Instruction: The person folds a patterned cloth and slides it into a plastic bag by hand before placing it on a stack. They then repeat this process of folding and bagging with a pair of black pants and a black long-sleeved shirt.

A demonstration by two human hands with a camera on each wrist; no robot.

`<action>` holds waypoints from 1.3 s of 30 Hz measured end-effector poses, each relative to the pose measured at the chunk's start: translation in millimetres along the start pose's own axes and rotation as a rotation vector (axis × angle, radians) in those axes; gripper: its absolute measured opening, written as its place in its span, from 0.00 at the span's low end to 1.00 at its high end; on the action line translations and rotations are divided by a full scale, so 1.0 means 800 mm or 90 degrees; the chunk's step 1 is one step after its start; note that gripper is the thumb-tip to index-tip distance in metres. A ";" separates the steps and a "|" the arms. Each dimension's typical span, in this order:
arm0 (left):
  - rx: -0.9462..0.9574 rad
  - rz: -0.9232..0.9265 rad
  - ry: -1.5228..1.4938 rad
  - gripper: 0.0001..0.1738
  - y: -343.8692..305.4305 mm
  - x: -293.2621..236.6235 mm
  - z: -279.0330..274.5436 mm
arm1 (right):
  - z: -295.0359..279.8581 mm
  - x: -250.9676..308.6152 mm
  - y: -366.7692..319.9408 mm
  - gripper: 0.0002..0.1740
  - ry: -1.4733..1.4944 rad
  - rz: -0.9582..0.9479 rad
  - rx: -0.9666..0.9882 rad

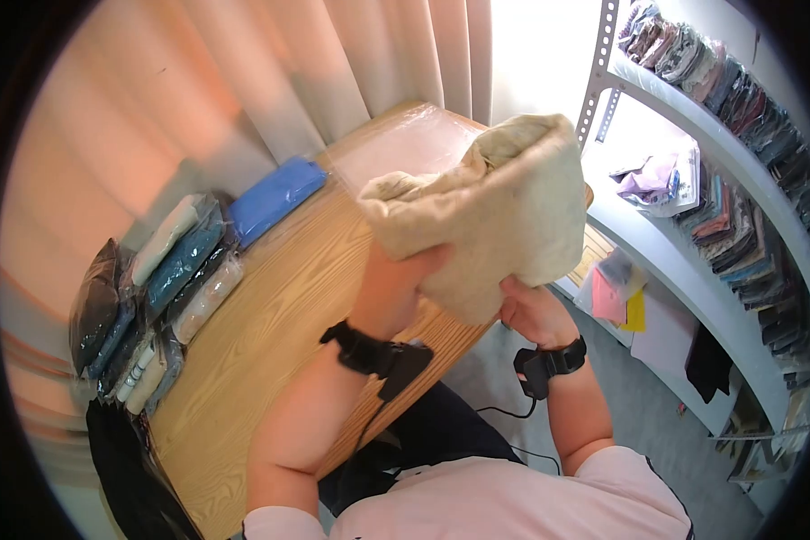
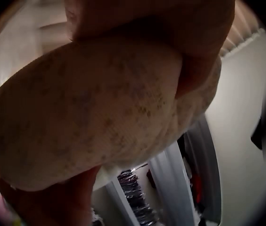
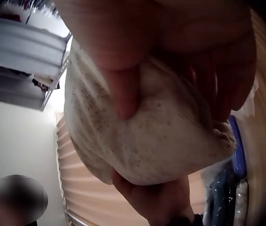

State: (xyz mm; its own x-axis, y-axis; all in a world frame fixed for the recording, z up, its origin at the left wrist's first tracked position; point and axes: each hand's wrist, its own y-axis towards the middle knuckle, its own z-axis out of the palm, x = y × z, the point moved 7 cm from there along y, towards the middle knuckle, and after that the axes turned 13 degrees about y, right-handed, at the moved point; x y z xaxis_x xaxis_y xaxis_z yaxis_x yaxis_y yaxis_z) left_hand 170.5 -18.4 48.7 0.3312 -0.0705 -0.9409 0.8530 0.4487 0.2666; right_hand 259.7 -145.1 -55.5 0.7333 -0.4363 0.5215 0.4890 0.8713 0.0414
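A folded cream garment or cloth is held up over the front right edge of the table by both hands. My left hand grips its lower left side, and my right hand grips the lower right corner with the thumb on the near face. Small brownish speckles show on the cloth in the left wrist view. From the right wrist, the right thumb presses into the fabric while the fingers wrap over its edge. Its far side, away from the head camera, is hidden.
A clear plastic bag lies flat on the wooden table. Several plastic-wrapped garments and a blue packet line the left edge by the curtain. Metal shelves packed with bagged clothes stand on the right.
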 end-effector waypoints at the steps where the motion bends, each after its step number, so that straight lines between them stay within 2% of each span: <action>1: 0.020 0.042 0.127 0.33 -0.015 -0.023 -0.009 | 0.009 -0.010 -0.006 0.30 -0.126 0.074 -0.020; 2: 0.014 0.044 0.127 0.33 -0.034 -0.039 -0.022 | 0.015 -0.021 -0.011 0.31 -0.253 0.150 -0.040; 4: 0.074 0.244 0.566 0.37 -0.080 -0.090 -0.030 | 0.043 -0.036 -0.011 0.30 -0.281 0.142 0.006; 5: 0.143 0.176 0.624 0.33 -0.091 -0.095 -0.039 | 0.059 -0.043 -0.011 0.30 -0.261 0.130 0.037; 6: 0.132 0.169 0.628 0.33 -0.103 -0.109 -0.045 | 0.073 -0.050 -0.010 0.30 -0.231 0.118 0.068; 8: 0.256 0.400 0.763 0.18 -0.146 -0.143 -0.028 | 0.100 -0.069 -0.010 0.29 -0.169 0.123 0.120; 9: 0.244 0.387 0.772 0.18 -0.160 -0.148 -0.043 | 0.114 -0.081 -0.010 0.29 -0.143 0.129 0.143; 11: 0.293 0.450 0.943 0.12 -0.203 -0.153 -0.064 | 0.136 -0.115 -0.005 0.29 -0.058 0.170 0.172; 12: 0.281 0.429 0.950 0.12 -0.221 -0.159 -0.080 | 0.146 -0.136 -0.001 0.29 0.006 0.208 0.176; 13: 0.283 0.411 1.046 0.09 -0.238 -0.160 -0.095 | 0.124 -0.188 0.024 0.29 0.176 0.407 0.136; 14: 0.287 0.388 1.141 0.06 -0.255 -0.161 -0.109 | 0.125 -0.206 0.030 0.29 0.181 0.428 0.138; 16: 0.309 0.324 1.202 0.08 -0.291 -0.148 -0.137 | 0.125 -0.239 0.029 0.38 0.203 0.533 0.150; 17: 0.343 0.237 1.281 0.10 -0.307 -0.125 -0.155 | 0.102 -0.261 0.030 0.40 0.111 0.598 0.120; 18: 0.381 0.145 1.354 0.12 -0.324 -0.107 -0.170 | 0.105 -0.271 0.029 0.40 0.111 0.618 0.119; 19: 0.370 0.126 1.351 0.12 -0.340 -0.103 -0.177 | 0.106 -0.280 0.030 0.40 0.063 0.623 0.110; 22: 0.263 -0.171 1.126 0.29 -0.368 -0.091 -0.207 | 0.123 -0.291 0.024 0.40 -0.011 0.629 0.107; 23: 0.258 -0.175 1.122 0.29 -0.373 -0.091 -0.204 | 0.124 -0.294 0.023 0.40 -0.044 0.618 0.111; 25: 0.172 -0.139 1.007 0.45 -0.363 -0.099 -0.183 | 0.135 -0.292 0.015 0.39 -0.085 0.609 0.114; 28: 0.168 -0.091 1.075 0.50 -0.355 -0.071 -0.163 | 0.157 -0.286 0.004 0.38 -0.085 0.572 0.108; 29: 0.161 -0.089 1.071 0.50 -0.351 -0.062 -0.157 | 0.157 -0.287 0.003 0.37 -0.071 0.582 0.121; 31: 0.148 -0.095 1.199 0.49 -0.344 -0.047 -0.153 | 0.164 -0.286 -0.001 0.37 -0.065 0.594 0.137; 33: 0.118 -0.083 1.226 0.47 -0.342 -0.039 -0.152 | 0.175 -0.276 -0.002 0.37 -0.105 0.510 0.134; 34: 0.097 -0.072 1.253 0.46 -0.342 -0.039 -0.153 | 0.181 -0.273 -0.009 0.37 -0.111 0.514 0.137; 36: 0.087 -0.072 1.242 0.45 -0.343 -0.042 -0.154 | 0.172 -0.238 -0.001 0.38 -0.546 0.254 0.058; 37: 0.085 -0.069 1.231 0.44 -0.343 -0.045 -0.154 | 0.169 -0.231 0.003 0.38 -0.582 0.154 0.075; 39: 0.065 -0.097 1.209 0.44 -0.343 -0.047 -0.157 | 0.174 -0.225 0.001 0.34 -0.587 0.196 0.083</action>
State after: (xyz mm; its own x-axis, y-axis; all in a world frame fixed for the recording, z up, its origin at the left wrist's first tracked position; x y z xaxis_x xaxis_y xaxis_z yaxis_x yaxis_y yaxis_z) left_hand -126.3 -27.0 -15.6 -0.4940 0.8626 0.1092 0.8683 0.4828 0.1143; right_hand 62.1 -34.5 -30.4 0.1363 0.1119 0.9843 0.2411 0.9600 -0.1425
